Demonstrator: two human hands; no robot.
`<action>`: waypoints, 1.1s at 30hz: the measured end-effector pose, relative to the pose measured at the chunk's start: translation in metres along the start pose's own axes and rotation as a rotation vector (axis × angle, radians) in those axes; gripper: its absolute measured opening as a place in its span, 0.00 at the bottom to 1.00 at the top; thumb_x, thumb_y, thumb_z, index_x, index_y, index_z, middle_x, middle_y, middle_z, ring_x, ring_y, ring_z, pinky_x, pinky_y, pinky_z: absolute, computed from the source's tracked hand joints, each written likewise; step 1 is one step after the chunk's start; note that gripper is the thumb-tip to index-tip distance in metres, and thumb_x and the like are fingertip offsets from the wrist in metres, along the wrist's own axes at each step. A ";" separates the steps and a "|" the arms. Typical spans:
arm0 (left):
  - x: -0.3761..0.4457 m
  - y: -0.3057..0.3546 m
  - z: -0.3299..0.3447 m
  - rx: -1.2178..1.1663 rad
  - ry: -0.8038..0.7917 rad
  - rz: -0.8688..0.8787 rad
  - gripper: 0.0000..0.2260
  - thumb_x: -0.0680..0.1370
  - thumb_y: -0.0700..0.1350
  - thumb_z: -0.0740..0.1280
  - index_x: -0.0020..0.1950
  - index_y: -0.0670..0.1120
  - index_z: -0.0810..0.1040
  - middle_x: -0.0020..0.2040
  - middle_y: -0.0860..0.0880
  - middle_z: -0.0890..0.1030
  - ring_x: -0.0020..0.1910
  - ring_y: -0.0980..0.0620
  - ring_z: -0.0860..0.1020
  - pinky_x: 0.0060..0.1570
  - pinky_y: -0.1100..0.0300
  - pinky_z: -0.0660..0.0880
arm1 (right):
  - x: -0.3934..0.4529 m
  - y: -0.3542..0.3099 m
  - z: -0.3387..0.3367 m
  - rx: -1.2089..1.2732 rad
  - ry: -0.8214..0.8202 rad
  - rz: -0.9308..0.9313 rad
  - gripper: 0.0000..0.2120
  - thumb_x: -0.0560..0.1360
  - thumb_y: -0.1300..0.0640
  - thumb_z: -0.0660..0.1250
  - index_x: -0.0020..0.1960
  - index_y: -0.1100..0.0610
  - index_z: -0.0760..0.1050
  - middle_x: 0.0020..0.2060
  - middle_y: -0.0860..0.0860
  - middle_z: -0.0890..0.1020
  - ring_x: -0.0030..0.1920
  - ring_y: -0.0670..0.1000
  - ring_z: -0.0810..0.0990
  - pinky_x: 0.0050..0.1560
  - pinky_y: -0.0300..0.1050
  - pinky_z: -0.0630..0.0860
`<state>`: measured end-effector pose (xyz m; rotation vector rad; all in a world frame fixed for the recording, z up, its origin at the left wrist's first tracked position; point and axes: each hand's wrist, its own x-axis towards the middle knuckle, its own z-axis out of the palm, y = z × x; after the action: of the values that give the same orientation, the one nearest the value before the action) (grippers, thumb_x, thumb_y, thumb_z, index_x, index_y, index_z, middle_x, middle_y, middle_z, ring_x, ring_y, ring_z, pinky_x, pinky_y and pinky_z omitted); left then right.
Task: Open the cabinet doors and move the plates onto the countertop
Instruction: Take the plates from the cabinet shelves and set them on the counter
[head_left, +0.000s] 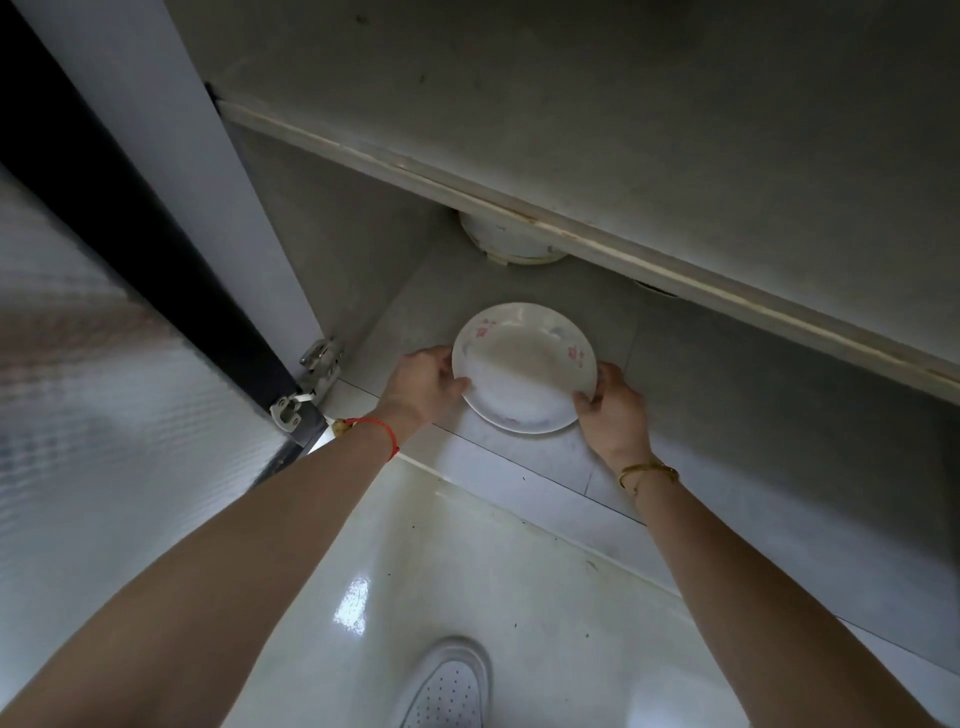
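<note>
Resting near the front edge of the cabinet's bottom shelf (519, 462), a white plate (524, 369) with faint pink flower marks on its rim sits between the person's two hands. It may be the top of a small stack, since a second rim seems to show just under its near edge (too faint to be sure). The left hand (423, 384) grips the plate's left edge, thumb curled over the rim and fingers tucked beneath. The right hand (610, 402) holds the plate's right edge the same way, fingertips hooked over the rim. Whether the plate is lifted off the shelf or still touching it cannot be told.

Behind the plate, deeper in the cabinet, a white bowl-like vessel (506, 239) stands partly hidden by the edge of the upper shelf (571, 228), which crosses above the plate on a slant. Left of the plate, the open cabinet door (156, 156) stands swung outward, with two metal hinges (319, 358) near the left hand. A red string bracelet (371, 428) circles the left wrist, and a gold bangle (649, 473) the right. Below the plate, nearer the camera, lies glossy pale floor (441, 571) with a white perforated shoe (447, 686) on it.
</note>
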<state>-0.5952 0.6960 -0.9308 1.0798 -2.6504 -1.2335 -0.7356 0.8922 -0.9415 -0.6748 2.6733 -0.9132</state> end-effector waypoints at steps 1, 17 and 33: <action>0.001 0.000 0.001 -0.021 0.006 -0.006 0.15 0.73 0.41 0.71 0.60 0.43 0.80 0.52 0.44 0.85 0.53 0.45 0.82 0.56 0.53 0.76 | 0.000 0.000 0.000 0.001 0.001 -0.003 0.19 0.75 0.61 0.67 0.65 0.63 0.70 0.53 0.60 0.83 0.52 0.62 0.81 0.48 0.44 0.75; -0.064 -0.003 -0.009 -0.238 0.172 0.083 0.12 0.70 0.42 0.71 0.54 0.48 0.84 0.44 0.53 0.84 0.40 0.60 0.80 0.48 0.67 0.76 | -0.059 -0.007 -0.011 0.109 0.034 -0.015 0.18 0.72 0.61 0.68 0.61 0.58 0.73 0.40 0.53 0.84 0.41 0.55 0.81 0.45 0.48 0.79; -0.237 0.074 -0.104 -0.225 0.266 -0.037 0.15 0.73 0.39 0.72 0.58 0.50 0.83 0.47 0.64 0.80 0.43 0.71 0.77 0.47 0.84 0.67 | -0.194 -0.105 -0.126 0.119 -0.100 0.021 0.22 0.74 0.59 0.68 0.68 0.56 0.69 0.48 0.52 0.83 0.44 0.52 0.80 0.42 0.34 0.75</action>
<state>-0.4275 0.8018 -0.7496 1.1670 -2.2471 -1.2578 -0.5769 0.9798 -0.7637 -0.6475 2.5119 -0.9964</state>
